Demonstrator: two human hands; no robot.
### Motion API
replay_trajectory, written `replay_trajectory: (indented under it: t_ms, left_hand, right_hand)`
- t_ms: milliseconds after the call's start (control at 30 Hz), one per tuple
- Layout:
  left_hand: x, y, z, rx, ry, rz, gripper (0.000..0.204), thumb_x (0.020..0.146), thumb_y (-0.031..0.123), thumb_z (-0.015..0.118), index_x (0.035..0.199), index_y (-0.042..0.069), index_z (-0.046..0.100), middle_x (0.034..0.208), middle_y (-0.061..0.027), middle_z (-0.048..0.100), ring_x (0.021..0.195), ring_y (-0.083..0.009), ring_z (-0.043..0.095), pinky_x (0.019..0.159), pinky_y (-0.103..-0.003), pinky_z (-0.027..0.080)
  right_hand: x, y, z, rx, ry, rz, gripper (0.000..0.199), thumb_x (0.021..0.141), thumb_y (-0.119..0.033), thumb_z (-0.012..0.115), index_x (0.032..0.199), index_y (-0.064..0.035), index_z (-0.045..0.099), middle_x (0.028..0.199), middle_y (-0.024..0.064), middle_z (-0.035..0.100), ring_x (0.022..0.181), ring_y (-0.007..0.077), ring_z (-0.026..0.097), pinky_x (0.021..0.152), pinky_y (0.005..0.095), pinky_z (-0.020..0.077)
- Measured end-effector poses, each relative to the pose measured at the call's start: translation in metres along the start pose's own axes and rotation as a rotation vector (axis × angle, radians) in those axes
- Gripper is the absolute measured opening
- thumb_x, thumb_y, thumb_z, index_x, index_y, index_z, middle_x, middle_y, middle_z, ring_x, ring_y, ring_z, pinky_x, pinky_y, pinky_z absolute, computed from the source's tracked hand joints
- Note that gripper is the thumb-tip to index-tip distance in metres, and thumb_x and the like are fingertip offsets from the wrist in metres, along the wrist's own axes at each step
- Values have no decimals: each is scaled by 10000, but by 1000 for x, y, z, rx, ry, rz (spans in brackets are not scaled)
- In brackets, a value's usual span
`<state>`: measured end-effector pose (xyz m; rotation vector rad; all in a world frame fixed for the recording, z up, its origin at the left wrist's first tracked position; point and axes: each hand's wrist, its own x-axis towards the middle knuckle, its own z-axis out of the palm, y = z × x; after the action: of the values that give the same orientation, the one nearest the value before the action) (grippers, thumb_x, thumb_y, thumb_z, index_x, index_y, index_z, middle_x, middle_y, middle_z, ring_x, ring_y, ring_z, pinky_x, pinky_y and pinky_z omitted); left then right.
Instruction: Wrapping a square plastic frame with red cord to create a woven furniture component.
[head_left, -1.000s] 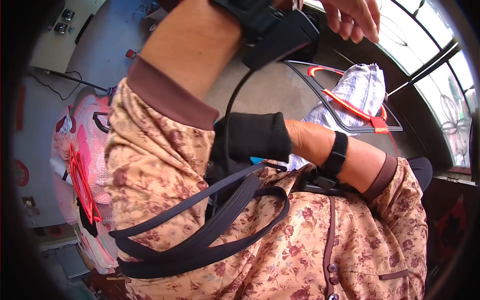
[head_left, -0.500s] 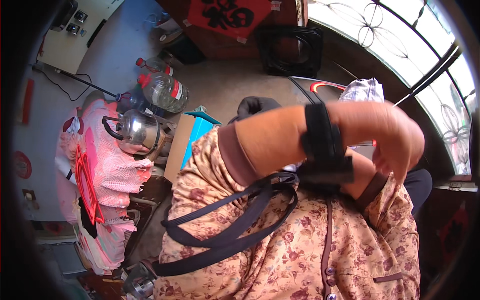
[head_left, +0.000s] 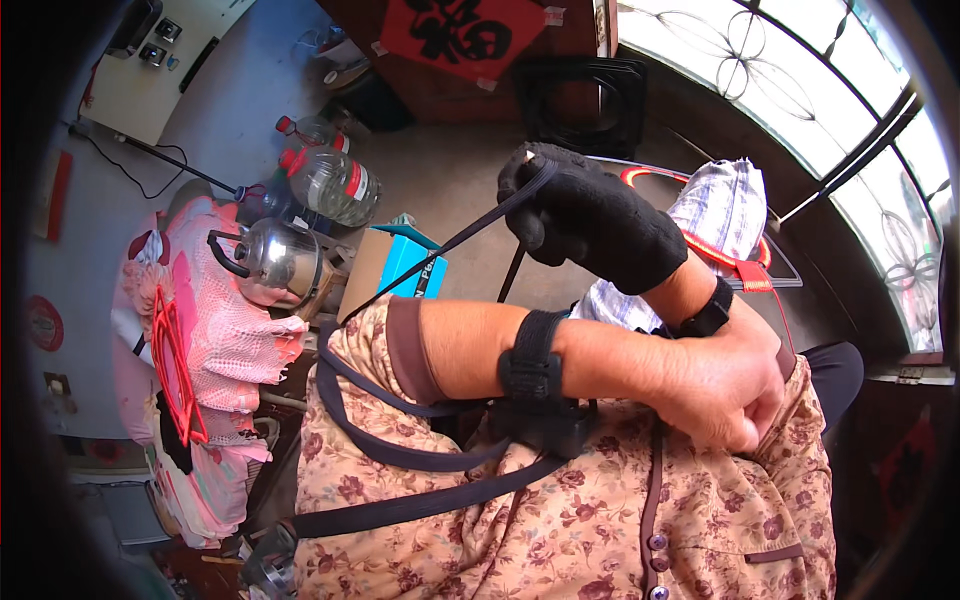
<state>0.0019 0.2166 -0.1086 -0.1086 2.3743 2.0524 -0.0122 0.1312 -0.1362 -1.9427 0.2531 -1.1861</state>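
The black-gloved right hand [head_left: 575,210] grips a long, flat, dark fabric strap [head_left: 480,224] in bent fingers, the strap slanting near-left; the bare left hand [head_left: 725,390], at right, curls its fingers, their contact indeterminable.

Blk glove [head_left: 610,225] — dk strap [head_left: 495,213] — tan shirt [head_left: 570,545] w/ maroon florals.

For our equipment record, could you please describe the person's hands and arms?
The right hand wears a black glove; the left hand is bare. Black bands circle both forearms. The tan sleeves have a floral print and brown cuffs.
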Motion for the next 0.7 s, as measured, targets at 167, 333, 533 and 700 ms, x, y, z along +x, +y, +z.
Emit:
replay_trajectory:
  t_ms: [167,333,533,700]
  left_hand:
    - [-25,9,-11,-278,-314,-126,176,820,129,659,913,-20,672,725,-81,675,613,-153,651,537,-282,526]
    - [-61,20,-51,-297,-353,-192,209,860,156,666,996,-3,670,784,-79,682,622,-151,661,529,-267,534]
    - [-99,41,-97,-174,-185,-307,197,900,131,677,1053,9,664,880,-56,677,752,-107,637,611,-244,518]
    - [-107,37,-108,47,-79,-328,233,914,174,666,1079,10,654,840,-39,675,672,-100,631,559,-239,517]
  right_hand:
    - [9,-13,-15,674,-6,567,319,984,-327,462,870,-52,577,643,-9,492,499,84,463,467,222,368]
    - [4,-21,-32,589,109,346,278,963,-310,550,891,-43,570,752,23,556,552,87,493,487,231,387]
    - [-3,-22,-42,-454,257,-213,212,785,0,627,993,-31,605,1009,106,625,815,244,602,703,314,490]
    - [1,-35,-45,-361,360,78,327,745,26,636,1066,-32,618,1006,105,618,876,291,600,771,329,516]
